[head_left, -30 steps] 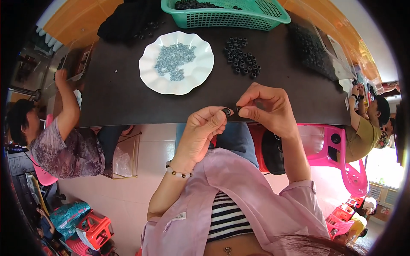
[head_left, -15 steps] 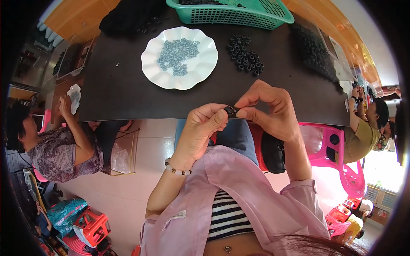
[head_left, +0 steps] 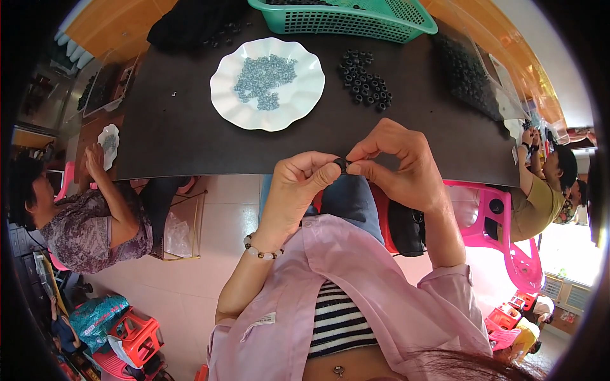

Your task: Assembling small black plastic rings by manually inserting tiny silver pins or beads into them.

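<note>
Just past the table's near edge, my left hand (head_left: 304,174) pinches a small black ring-shaped part (head_left: 340,166) between thumb and fingertips. From the other side my right hand (head_left: 401,164) closes thumb and forefinger at the same part. Whether a second tiny piece sits between those right fingertips is too small to tell. Beyond my hands, a white plate (head_left: 219,105) with a wavy rim carries many small clear bluish pieces (head_left: 265,77). Loose black ring-shaped parts (head_left: 366,79) lie in a group to the plate's right.
A green perforated basket (head_left: 346,30) with black parts stands at the far edge of the dark table (head_left: 171,143). A clear container of black parts (head_left: 467,79) is at the right, a black cloth (head_left: 190,25) at far left. People sit on both sides; a pink chair (head_left: 499,213) is right.
The black part has turned a little between my fingers, and my right fingertips have shifted slightly left, closer to my left hand. Plate, basket and loose parts stay where they were.
</note>
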`<state>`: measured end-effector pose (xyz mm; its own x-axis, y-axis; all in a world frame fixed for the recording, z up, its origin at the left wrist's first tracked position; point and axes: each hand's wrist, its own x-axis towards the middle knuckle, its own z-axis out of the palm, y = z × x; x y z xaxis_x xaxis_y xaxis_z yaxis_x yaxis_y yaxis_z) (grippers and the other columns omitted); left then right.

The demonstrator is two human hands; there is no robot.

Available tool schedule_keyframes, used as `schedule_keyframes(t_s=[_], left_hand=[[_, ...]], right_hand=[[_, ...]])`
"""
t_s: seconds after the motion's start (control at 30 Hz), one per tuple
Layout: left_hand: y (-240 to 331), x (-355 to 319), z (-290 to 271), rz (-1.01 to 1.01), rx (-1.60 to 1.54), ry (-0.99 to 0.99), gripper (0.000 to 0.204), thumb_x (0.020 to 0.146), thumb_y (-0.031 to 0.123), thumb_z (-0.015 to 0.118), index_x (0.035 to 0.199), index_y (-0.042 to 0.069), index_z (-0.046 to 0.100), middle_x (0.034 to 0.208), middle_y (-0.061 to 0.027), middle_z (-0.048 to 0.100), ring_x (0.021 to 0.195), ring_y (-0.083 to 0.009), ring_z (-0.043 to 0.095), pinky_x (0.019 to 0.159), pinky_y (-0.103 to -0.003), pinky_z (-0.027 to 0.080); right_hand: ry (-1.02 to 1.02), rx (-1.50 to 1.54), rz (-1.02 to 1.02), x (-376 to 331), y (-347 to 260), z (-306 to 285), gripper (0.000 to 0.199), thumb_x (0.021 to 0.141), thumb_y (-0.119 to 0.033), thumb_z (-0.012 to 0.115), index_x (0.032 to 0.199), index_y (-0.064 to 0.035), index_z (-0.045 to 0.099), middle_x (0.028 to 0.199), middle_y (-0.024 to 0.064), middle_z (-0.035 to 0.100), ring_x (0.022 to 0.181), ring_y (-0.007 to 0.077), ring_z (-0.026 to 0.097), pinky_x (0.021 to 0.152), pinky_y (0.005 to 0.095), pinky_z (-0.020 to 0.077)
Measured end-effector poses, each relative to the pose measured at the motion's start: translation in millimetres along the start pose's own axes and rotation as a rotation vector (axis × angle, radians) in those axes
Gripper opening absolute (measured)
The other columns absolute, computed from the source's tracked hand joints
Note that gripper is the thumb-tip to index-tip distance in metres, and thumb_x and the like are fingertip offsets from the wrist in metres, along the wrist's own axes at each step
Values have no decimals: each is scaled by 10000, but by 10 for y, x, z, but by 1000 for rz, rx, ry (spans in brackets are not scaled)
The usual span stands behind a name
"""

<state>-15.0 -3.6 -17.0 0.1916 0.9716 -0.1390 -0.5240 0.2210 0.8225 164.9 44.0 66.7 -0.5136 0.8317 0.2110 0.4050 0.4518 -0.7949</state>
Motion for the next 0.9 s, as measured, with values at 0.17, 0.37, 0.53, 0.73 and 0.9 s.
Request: schedule_keyframes(t_s=[0.17,0.37,0.53,0.73,0.9], left_hand=[[81,-6,27,62,69,-13,180,859,119,698,978,-16,686,783,10,640,676,-19,516,606,-163,416],[173,-42,-1,28,189,-113,171,846,120,708,916,-36,708,764,-42,655,695,-47,568,608,-168,452],[337,-169,145,-137,120,-121,216,811,158,732,900,-38,708,740,-108,681,641,-132,635,598,-247,528],[352,-319,233,-166,116,-117,183,813,117,725,892,-47,704,747,-148,691,641,-165,673,597,-262,563],[423,-415,337,-189,149,-101,165,811,91,725,891,-51,701,735,-141,687,639,-162,669,600,-259,562]], right_hand=[[-29,-78,-36,5,-33,-21,129,683,-31,764,791,-31,692,740,46,653,724,155,562,663,280,448],[-135,236,53,40,2,-58,213,673,-65,784,872,-31,716,836,36,665,778,147,564,708,283,446],[-351,473,26,27,67,-128,281,674,-50,789,947,-14,732,878,81,662,822,159,596,727,285,472],[-323,587,146,-137,-25,-122,211,680,73,748,885,26,727,854,137,654,779,194,660,707,249,535],[-336,542,133,-205,-78,-174,195,669,73,750,855,19,731,841,130,660,782,194,662,687,264,536]])
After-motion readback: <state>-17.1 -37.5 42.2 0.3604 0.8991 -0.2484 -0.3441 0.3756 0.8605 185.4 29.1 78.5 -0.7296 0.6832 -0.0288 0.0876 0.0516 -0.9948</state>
